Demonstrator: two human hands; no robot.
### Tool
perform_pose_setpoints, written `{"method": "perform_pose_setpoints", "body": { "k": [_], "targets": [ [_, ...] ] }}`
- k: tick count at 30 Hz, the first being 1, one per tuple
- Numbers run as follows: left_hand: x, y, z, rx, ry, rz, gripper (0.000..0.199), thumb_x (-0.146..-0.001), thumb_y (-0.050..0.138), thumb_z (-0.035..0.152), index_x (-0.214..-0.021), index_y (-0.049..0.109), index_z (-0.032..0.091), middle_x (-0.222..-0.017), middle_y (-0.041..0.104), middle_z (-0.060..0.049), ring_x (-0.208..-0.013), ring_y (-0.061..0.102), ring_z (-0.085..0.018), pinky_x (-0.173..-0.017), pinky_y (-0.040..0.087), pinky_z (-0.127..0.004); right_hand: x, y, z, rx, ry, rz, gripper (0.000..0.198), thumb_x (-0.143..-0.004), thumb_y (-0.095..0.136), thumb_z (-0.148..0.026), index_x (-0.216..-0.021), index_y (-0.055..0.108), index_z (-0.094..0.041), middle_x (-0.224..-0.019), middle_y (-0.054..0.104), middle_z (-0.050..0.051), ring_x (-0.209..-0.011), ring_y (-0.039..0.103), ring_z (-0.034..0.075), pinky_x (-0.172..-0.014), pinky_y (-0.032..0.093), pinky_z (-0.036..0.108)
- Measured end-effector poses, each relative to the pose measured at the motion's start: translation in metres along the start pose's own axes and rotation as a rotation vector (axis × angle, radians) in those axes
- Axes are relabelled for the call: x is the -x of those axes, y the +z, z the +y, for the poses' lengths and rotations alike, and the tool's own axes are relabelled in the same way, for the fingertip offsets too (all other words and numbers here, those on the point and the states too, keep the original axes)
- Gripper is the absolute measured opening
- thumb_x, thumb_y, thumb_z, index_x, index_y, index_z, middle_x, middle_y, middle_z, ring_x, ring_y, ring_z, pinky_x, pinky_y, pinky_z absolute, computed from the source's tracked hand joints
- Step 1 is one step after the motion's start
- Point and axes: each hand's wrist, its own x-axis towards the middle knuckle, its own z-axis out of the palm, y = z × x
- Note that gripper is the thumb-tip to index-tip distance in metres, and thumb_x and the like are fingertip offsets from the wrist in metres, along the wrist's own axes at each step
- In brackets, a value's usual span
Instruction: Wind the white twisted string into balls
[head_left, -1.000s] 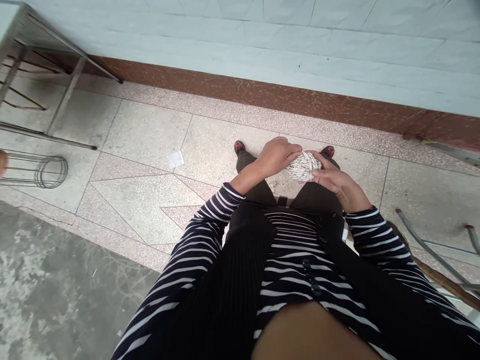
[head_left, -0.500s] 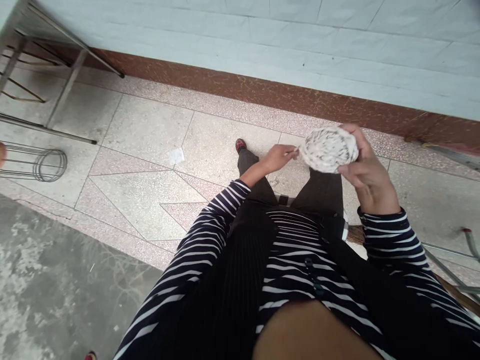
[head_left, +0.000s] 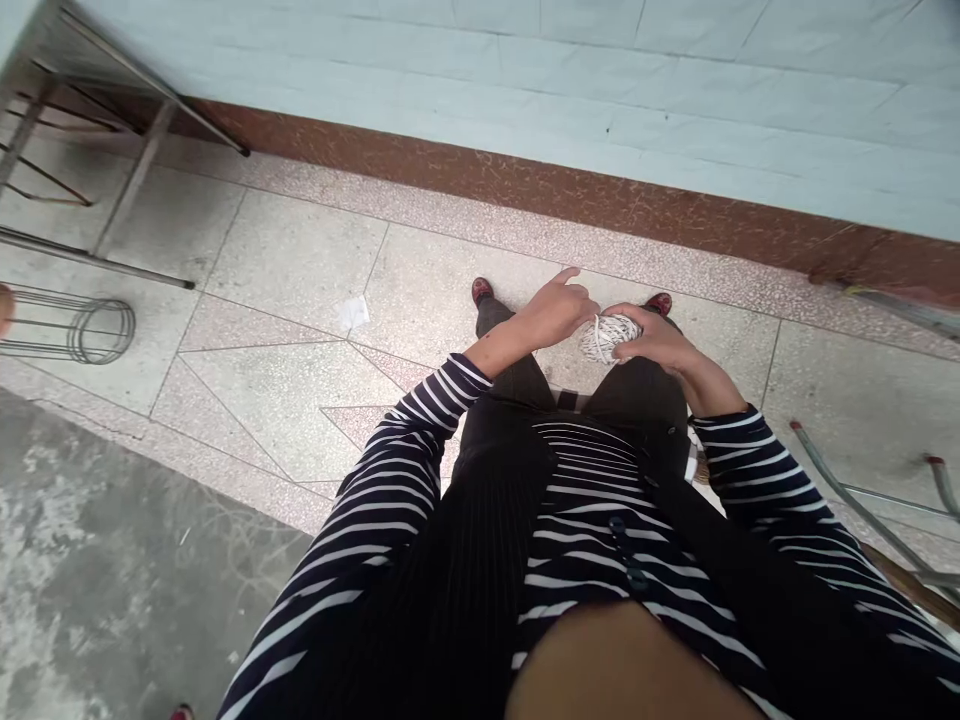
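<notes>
In front of my knees a ball of white cord (head_left: 600, 342) rests in my right hand (head_left: 654, 338), thumb and fingers curved round its right side. Its strands are wound over one another, with dark gaps between them. My left hand (head_left: 559, 312) is at the ball's upper left edge. Its fingers are curled, apart from one digit sticking out, and it seems to pinch a strand of the cord; the strand itself is mostly hidden.
A tiled wall (head_left: 525, 90) with a brown base runs across ahead. Metal-legged furniture (head_left: 142, 180) and a wire frame (head_left: 101, 330) stand at the left. A white scrap (head_left: 354, 312) lies on the floor. A metal stool leg (head_left: 825, 465) is at the right.
My right hand has come down and left with the ball, which now shows smaller and turned. My left hand has stayed close by, its fingers turned and one digit raised.
</notes>
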Motion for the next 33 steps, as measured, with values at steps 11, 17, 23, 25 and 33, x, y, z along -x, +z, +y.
{"method": "perform_pose_setpoints", "body": {
  "k": [11, 17, 23, 25, 33],
  "targets": [
    [-0.027, 0.032, -0.016, 0.484, -0.221, 0.101, 0.035, -0.112, 0.053, 0.032, -0.1, 0.082, 0.016, -0.102, 0.084, -0.006, -0.099, 0.075, -0.021, -0.099, 0.053, -0.034, 0.015, -0.015, -0.024, -0.365, 0.079, 0.03, 0.08, -0.055, 0.086, -0.034, -0.133, 0.067, -0.033, -0.135, 0.077, 0.006, -0.139, 0.068, 0.042, -0.101, 0.069, 0.057],
    [-0.008, 0.052, 0.025, 0.626, -0.247, -0.174, 0.039, -0.106, 0.057, 0.029, -0.073, 0.073, 0.016, -0.073, 0.072, 0.0, -0.067, 0.059, -0.011, -0.072, 0.041, -0.026, 0.002, -0.032, -0.034, -0.035, -0.15, 0.391, 0.064, -0.07, 0.079, -0.034, -0.13, 0.059, -0.031, -0.134, 0.068, 0.008, -0.126, 0.066, 0.035, -0.104, 0.063, 0.056],
    [0.002, 0.024, 0.031, 0.292, -0.134, -0.191, 0.035, -0.106, 0.058, 0.025, -0.073, 0.067, 0.019, -0.074, 0.073, -0.001, -0.071, 0.062, -0.016, -0.084, 0.048, -0.031, -0.013, -0.027, 0.016, 0.474, -0.041, 0.406, 0.061, -0.055, 0.084, -0.034, -0.109, 0.058, -0.025, -0.116, 0.062, 0.008, -0.116, 0.062, 0.036, -0.112, 0.052, 0.059],
    [-0.002, 0.014, 0.024, 0.169, -0.077, -0.139, 0.03, -0.107, 0.058, 0.024, -0.081, 0.073, 0.02, -0.078, 0.076, -0.003, -0.078, 0.066, -0.018, -0.104, 0.051, -0.038, -0.008, -0.013, 0.024, 0.397, 0.017, 0.191, 0.062, -0.055, 0.088, -0.038, -0.108, 0.06, -0.025, -0.113, 0.065, 0.008, -0.115, 0.063, 0.036, -0.105, 0.056, 0.054],
    [-0.019, 0.004, -0.002, 0.125, -0.048, 0.076, 0.033, -0.115, 0.048, 0.029, -0.111, 0.08, 0.021, -0.107, 0.083, -0.007, -0.103, 0.075, -0.021, -0.127, 0.044, -0.047, 0.015, -0.017, 0.0, -0.236, 0.181, -0.118, 0.072, -0.047, 0.093, -0.029, -0.114, 0.068, -0.028, -0.113, 0.076, 0.005, -0.114, 0.072, 0.035, -0.086, 0.061, 0.04]
  ]
}}
